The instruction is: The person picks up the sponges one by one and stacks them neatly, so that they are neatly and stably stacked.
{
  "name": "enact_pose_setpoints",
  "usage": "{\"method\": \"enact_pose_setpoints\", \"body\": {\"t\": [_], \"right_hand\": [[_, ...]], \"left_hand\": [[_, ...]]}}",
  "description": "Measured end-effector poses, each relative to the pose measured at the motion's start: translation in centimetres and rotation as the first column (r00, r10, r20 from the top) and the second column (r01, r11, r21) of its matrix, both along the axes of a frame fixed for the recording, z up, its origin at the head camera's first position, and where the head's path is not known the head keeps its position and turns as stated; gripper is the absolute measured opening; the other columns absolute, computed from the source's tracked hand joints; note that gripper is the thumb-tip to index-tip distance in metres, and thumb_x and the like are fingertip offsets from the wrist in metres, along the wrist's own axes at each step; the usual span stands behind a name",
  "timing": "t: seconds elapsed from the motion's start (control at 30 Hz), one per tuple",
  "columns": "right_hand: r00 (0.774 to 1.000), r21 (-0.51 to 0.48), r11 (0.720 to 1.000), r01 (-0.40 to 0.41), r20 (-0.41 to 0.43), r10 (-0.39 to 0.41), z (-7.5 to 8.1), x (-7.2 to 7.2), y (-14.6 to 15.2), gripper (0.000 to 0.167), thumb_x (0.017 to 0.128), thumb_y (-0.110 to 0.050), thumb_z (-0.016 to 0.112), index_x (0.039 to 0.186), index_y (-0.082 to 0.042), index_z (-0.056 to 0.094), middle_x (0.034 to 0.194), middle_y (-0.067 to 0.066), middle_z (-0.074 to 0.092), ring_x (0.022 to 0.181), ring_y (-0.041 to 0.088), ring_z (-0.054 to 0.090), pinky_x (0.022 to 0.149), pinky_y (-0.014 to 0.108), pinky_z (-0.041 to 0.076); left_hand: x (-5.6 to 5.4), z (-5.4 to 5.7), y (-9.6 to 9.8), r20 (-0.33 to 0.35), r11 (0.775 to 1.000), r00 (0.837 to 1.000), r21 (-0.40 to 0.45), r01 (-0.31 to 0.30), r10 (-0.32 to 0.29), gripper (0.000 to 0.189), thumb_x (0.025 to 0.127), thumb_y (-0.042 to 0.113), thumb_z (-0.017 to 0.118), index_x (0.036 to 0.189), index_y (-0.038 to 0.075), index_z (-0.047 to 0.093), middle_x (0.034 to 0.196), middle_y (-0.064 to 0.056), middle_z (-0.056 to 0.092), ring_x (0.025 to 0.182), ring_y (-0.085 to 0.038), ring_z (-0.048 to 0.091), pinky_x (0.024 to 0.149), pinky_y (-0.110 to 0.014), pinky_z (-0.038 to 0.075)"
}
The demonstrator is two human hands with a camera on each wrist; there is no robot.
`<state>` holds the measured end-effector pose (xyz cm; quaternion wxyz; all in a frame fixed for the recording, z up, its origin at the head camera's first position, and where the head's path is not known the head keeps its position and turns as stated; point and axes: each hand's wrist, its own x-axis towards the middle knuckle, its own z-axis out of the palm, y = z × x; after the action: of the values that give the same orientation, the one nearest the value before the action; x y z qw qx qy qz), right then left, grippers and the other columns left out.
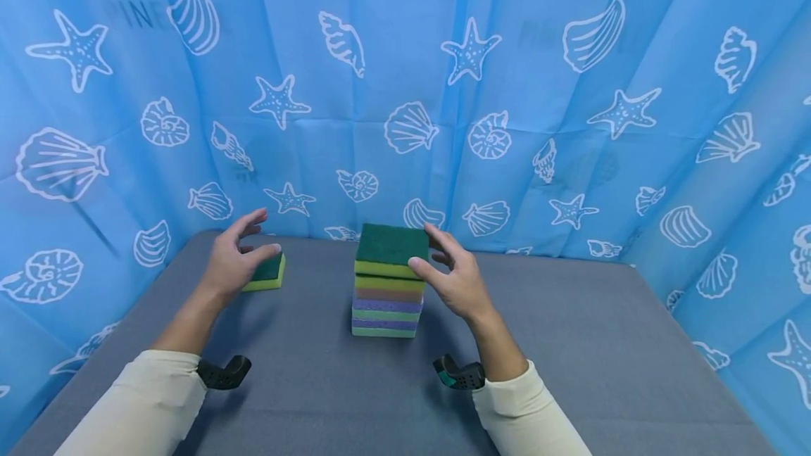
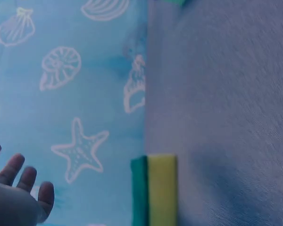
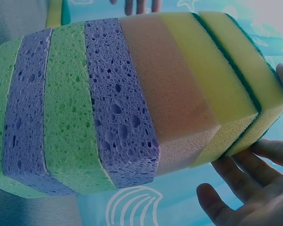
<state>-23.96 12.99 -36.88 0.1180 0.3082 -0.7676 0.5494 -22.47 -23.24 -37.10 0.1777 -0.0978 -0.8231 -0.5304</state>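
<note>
In the head view, sponges are stacked in one column, with a yellow sponge with a dark green scouring top (image 1: 393, 243) uppermost. My right hand (image 1: 453, 276) holds that top sponge at its right end, thumb by the front corner and fingers toward the back. Below lie another yellow-green sponge, a pinkish-brown layer, and purple and light green sponges (image 3: 122, 108). My left hand (image 1: 231, 259) is over at the left, fingers spread and thumb beside a single yellow-green sponge (image 1: 269, 276). In the left wrist view, that sponge (image 2: 161, 188) appears apart from the visible fingers.
A grey cloth-covered table (image 1: 317, 400) lies under everything. Behind it and at the sides hangs a blue curtain (image 1: 431, 174) with white shells and starfish. A black wrist device (image 1: 224, 373) sits on each forearm.
</note>
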Motion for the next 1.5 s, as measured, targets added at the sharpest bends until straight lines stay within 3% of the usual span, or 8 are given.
{"method": "enact_pose_setpoints", "body": {"t": [0.23,0.47,0.63,0.83,0.97,1.07,1.37,1.5], "right_hand": [[1.000,-0.003,1.000,-0.011,0.010,0.011,0.0,0.0,-0.1,0.060,0.092,-0.011,0.064,0.147,-0.007,0.040,0.140,0.014,0.046,0.124,0.028,0.047,0.098,0.052,0.038],[1.000,0.007,1.000,-0.007,0.029,0.007,1.2,1.0,-0.3,0.060,0.090,-0.001,0.061,0.145,0.004,0.037,0.138,0.023,0.046,0.124,0.036,0.045,0.098,0.056,0.036],[0.999,0.000,1.000,-0.018,0.034,0.018,3.0,2.6,-0.6,0.058,0.090,-0.002,0.061,0.143,0.009,0.038,0.135,0.027,0.047,0.123,0.038,0.046,0.098,0.058,0.036],[0.999,0.001,1.000,-0.018,0.039,0.018,3.2,2.7,-0.7,0.058,0.091,-0.001,0.060,0.143,0.008,0.038,0.135,0.026,0.047,0.123,0.039,0.046,0.097,0.059,0.036],[0.999,0.003,1.000,-0.013,0.041,0.013,3.1,2.6,-0.7,0.057,0.091,-0.001,0.060,0.143,0.008,0.038,0.135,0.026,0.047,0.123,0.038,0.046,0.097,0.059,0.036],[0.999,0.005,1.000,-0.014,0.039,0.014,3.1,2.5,-0.6,0.057,0.091,0.000,0.060,0.143,0.008,0.038,0.135,0.026,0.047,0.123,0.039,0.046,0.097,0.059,0.036],[0.999,0.005,1.000,-0.017,0.032,0.017,2.9,2.5,-0.6,0.058,0.090,-0.001,0.061,0.143,0.008,0.038,0.136,0.026,0.046,0.123,0.039,0.046,0.097,0.058,0.036],[0.999,0.007,1.000,-0.019,0.026,0.019,3.0,2.5,-0.6,0.058,0.090,0.000,0.060,0.143,0.008,0.038,0.136,0.027,0.045,0.123,0.040,0.046,0.097,0.059,0.036]], "left_hand": [[-0.5,-1.5,-2.0,0.116,0.989,0.984,-0.067,-0.131,0.138,0.067,0.094,0.017,0.063,0.149,-0.001,0.030,0.148,-0.026,0.031,0.131,-0.047,0.027,0.097,-0.063,0.030],[-1.1,-2.9,-3.5,0.225,0.977,0.953,-0.117,-0.179,0.201,0.071,0.094,0.020,0.061,0.150,-0.003,0.024,0.149,-0.031,0.024,0.133,-0.051,0.023,0.098,-0.064,0.029],[-1.5,-3.9,-4.3,0.318,0.968,0.917,-0.157,-0.198,0.239,0.075,0.094,0.023,0.061,0.151,-0.004,0.020,0.150,-0.034,0.018,0.133,-0.053,0.019,0.099,-0.065,0.026],[-1.5,-5.3,-5.3,0.439,0.967,0.865,-0.174,-0.184,0.243,0.083,0.094,0.031,0.059,0.153,-0.003,0.010,0.151,-0.036,0.009,0.134,-0.054,0.015,0.101,-0.065,0.024],[-1.5,-6.0,-5.6,0.492,0.975,0.844,-0.162,-0.153,0.214,0.085,0.095,0.034,0.057,0.153,-0.001,0.005,0.150,-0.037,0.008,0.132,-0.053,0.021,0.101,-0.063,0.025],[-1.5,-6.3,-5.7,0.505,0.980,0.842,-0.149,-0.132,0.190,0.085,0.096,0.034,0.056,0.153,0.000,0.003,0.150,-0.037,0.009,0.129,-0.051,0.024,0.101,-0.061,0.026],[-1.4,-6.6,-5.7,0.492,0.989,0.860,-0.108,-0.098,0.138,0.094,0.092,0.031,0.065,0.153,-0.001,0.001,0.151,-0.035,0.010,0.133,-0.055,0.019,0.102,-0.062,0.027],[-1.4,-6.9,-6.0,0.488,0.993,0.867,-0.096,-0.064,0.103,0.097,0.089,0.025,0.070,0.153,-0.002,0.002,0.150,-0.036,0.012,0.129,-0.055,0.026,0.100,-0.060,0.031]]}}
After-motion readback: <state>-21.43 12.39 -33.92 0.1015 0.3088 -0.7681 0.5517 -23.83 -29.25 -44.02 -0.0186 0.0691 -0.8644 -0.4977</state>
